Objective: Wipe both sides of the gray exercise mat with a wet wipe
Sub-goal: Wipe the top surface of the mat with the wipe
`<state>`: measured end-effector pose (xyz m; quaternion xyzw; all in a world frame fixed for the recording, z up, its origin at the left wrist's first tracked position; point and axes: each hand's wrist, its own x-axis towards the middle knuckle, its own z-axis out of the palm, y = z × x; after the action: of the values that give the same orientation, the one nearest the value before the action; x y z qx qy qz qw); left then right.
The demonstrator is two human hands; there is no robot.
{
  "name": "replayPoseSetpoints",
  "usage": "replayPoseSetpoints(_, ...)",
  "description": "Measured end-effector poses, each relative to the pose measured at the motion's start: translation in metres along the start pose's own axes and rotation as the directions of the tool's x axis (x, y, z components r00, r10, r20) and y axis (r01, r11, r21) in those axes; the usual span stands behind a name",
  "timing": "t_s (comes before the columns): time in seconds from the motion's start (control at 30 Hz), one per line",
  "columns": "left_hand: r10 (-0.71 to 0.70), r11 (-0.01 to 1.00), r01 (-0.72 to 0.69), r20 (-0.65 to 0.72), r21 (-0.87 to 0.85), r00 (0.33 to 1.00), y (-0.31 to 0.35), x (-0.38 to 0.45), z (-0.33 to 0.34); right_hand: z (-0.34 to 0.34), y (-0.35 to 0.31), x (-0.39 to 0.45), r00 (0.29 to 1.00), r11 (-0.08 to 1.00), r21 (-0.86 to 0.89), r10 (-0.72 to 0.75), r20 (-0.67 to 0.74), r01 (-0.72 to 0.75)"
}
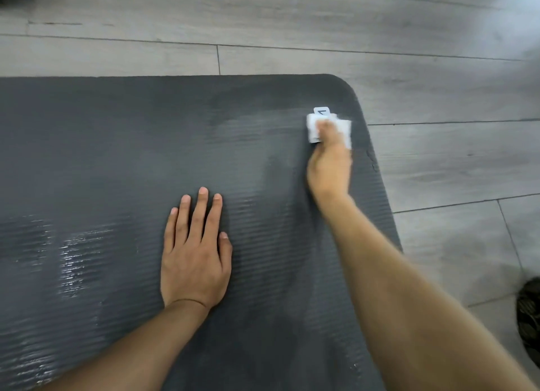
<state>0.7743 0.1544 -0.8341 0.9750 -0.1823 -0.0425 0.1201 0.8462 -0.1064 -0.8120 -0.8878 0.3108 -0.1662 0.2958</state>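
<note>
Head view. Item: gray exercise mat point(146, 145), laid flat on the floor, filling the left and centre of the frame, its rounded far-right corner in sight; ribbed surface, with glossy wet streaks at lower left and a duller damp patch toward the middle. Judged handling: soft foam, light, limp when lifted, likely a little slick where wet; best taken by an edge or the rounded corner for turning over, both hands advisable. Small white label point(321, 111) with a dark mark lies on the mat near that corner. Item: wet wipe point(314, 129), white, bunched, thin and pliant, pressed on the mat just below the label. Right hand point(330, 165) holds the wipe under its fingers, blurred; exact finger curl cannot be told. Left hand point(194, 259) lies flat, fingers straight and slightly spread, palm bearing on the mat and holding nothing. Surface: gray wood-look plank floor point(292, 25). Room: dark patterned object point(530, 311) at right edge, unidentifiable.
</note>
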Motion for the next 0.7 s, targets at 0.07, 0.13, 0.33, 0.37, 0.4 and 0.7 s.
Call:
replayPoseSetpoints(0.07, 0.003, 1.000, -0.003, -0.004, 0.006, 1.000, 0.001, 0.000, 0.001, 0.034, -0.032, -0.042, 0.949, 0.963, 0.089, -0.266, 0.168, 0.254)
replayPoseSetpoints(0.13, 0.004, 1.000, -0.003, -0.011, 0.024, 1.000, 0.000, 0.000, 0.001, 0.054, -0.048, -0.070, 0.823, 0.884, 0.139, -0.467, 0.323, 0.447)
replayPoseSetpoints(0.33, 0.004, 1.000, -0.004, -0.035, 0.004, 0.999, 0.001, -0.001, 0.002, -0.017, 0.024, -0.011, 0.929, 0.947, -0.028, -0.309, 0.202, 0.321)
replayPoseSetpoints(0.37, 0.002, 1.000, -0.002, -0.041, 0.005, 0.999, 0.001, -0.002, 0.002, -0.032, 0.043, 0.001, 0.973, 0.976, -0.073, -0.197, 0.123, 0.206)
replayPoseSetpoints(0.4, 0.003, 1.000, -0.002, -0.043, 0.007, 0.999, 0.002, -0.001, 0.003, -0.042, 0.057, 0.010, 0.990, 0.985, -0.112, -0.123, 0.062, 0.129)
replayPoseSetpoints(0.7, 0.001, 1.000, -0.002, -0.052, -0.008, 0.999, 0.000, -0.001, 0.005, 0.026, -0.038, -0.100, 0.818, 0.877, 0.144, -0.479, 0.319, 0.458)
